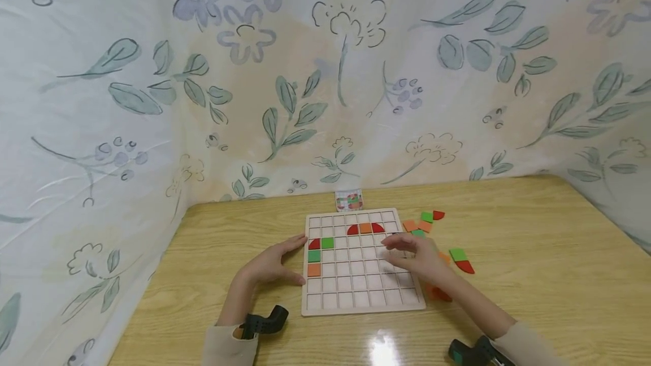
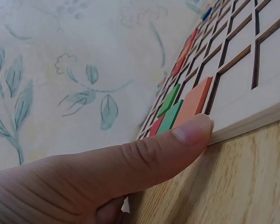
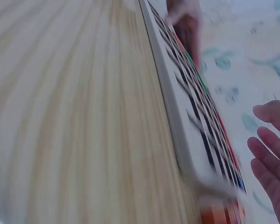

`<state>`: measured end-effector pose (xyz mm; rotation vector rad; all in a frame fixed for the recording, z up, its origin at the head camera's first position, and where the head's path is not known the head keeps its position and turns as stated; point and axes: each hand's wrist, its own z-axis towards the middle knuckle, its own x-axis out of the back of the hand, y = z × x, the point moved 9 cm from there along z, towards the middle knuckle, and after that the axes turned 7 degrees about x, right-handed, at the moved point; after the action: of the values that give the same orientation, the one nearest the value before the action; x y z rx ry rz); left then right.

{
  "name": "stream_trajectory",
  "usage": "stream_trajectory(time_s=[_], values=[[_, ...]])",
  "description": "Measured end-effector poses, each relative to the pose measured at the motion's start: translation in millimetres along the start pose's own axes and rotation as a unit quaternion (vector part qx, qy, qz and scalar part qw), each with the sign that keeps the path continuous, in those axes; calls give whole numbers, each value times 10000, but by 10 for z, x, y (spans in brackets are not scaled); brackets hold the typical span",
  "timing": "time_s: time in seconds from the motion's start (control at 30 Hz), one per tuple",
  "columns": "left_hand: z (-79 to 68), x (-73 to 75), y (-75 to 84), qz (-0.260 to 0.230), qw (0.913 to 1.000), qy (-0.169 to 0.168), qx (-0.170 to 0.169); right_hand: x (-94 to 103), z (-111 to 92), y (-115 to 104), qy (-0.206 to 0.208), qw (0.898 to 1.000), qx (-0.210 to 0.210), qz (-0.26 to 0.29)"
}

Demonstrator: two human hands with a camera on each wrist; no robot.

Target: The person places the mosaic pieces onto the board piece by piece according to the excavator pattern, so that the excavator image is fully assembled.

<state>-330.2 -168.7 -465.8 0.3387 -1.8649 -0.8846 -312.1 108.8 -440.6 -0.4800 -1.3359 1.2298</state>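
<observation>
2 hands [image 1: 267, 264] show, with 1 board [image 1: 360, 283] bearing 3 red quarter-circles [image 1: 315, 244], 2 green squares [image 1: 328, 243], 2 orange squares [image 1: 314, 270].

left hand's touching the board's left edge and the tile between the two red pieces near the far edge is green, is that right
Not quite: the tile between the two red pieces is orange, not green, as the head view shows. The left hand does touch the board's left edge.
</observation>
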Motion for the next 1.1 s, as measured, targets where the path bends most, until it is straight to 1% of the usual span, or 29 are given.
stream_trajectory(time_s=[0.13,0.23,0.3,0.4,0.5,0.63,0.73,0.83,0.97,1.1], values=[[-7,-1,10,-41,10000,-20,31,337,-154,109,253,9991,-66,-320],[-19,3,3,-29,10000,-17,65,485,-234,175,259,9986,-118,-451],[-20,3,-2,-2,10000,-18,34,534,-271,207,188,9981,-103,-582],[-19,0,-9,2,10000,-30,28,541,-304,234,-5,9970,14,-768],[-18,-2,-7,-6,10000,-52,35,510,-318,230,-162,9938,230,-1078],[-18,-3,4,20,10000,-50,35,480,-306,179,-172,9856,638,-1557],[-23,-6,5,24,10000,-46,22,464,-290,159,-171,9809,781,-1771],[-28,-5,14,22,10000,-56,-15,454,-274,162,-211,9794,730,-1870],[-26,2,26,38,9999,-61,-78,445,-258,168,-226,9802,496,-1905],[-23,2,24,55,10000,-57,-58,446,-252,161,-166,9816,246,-1884]])
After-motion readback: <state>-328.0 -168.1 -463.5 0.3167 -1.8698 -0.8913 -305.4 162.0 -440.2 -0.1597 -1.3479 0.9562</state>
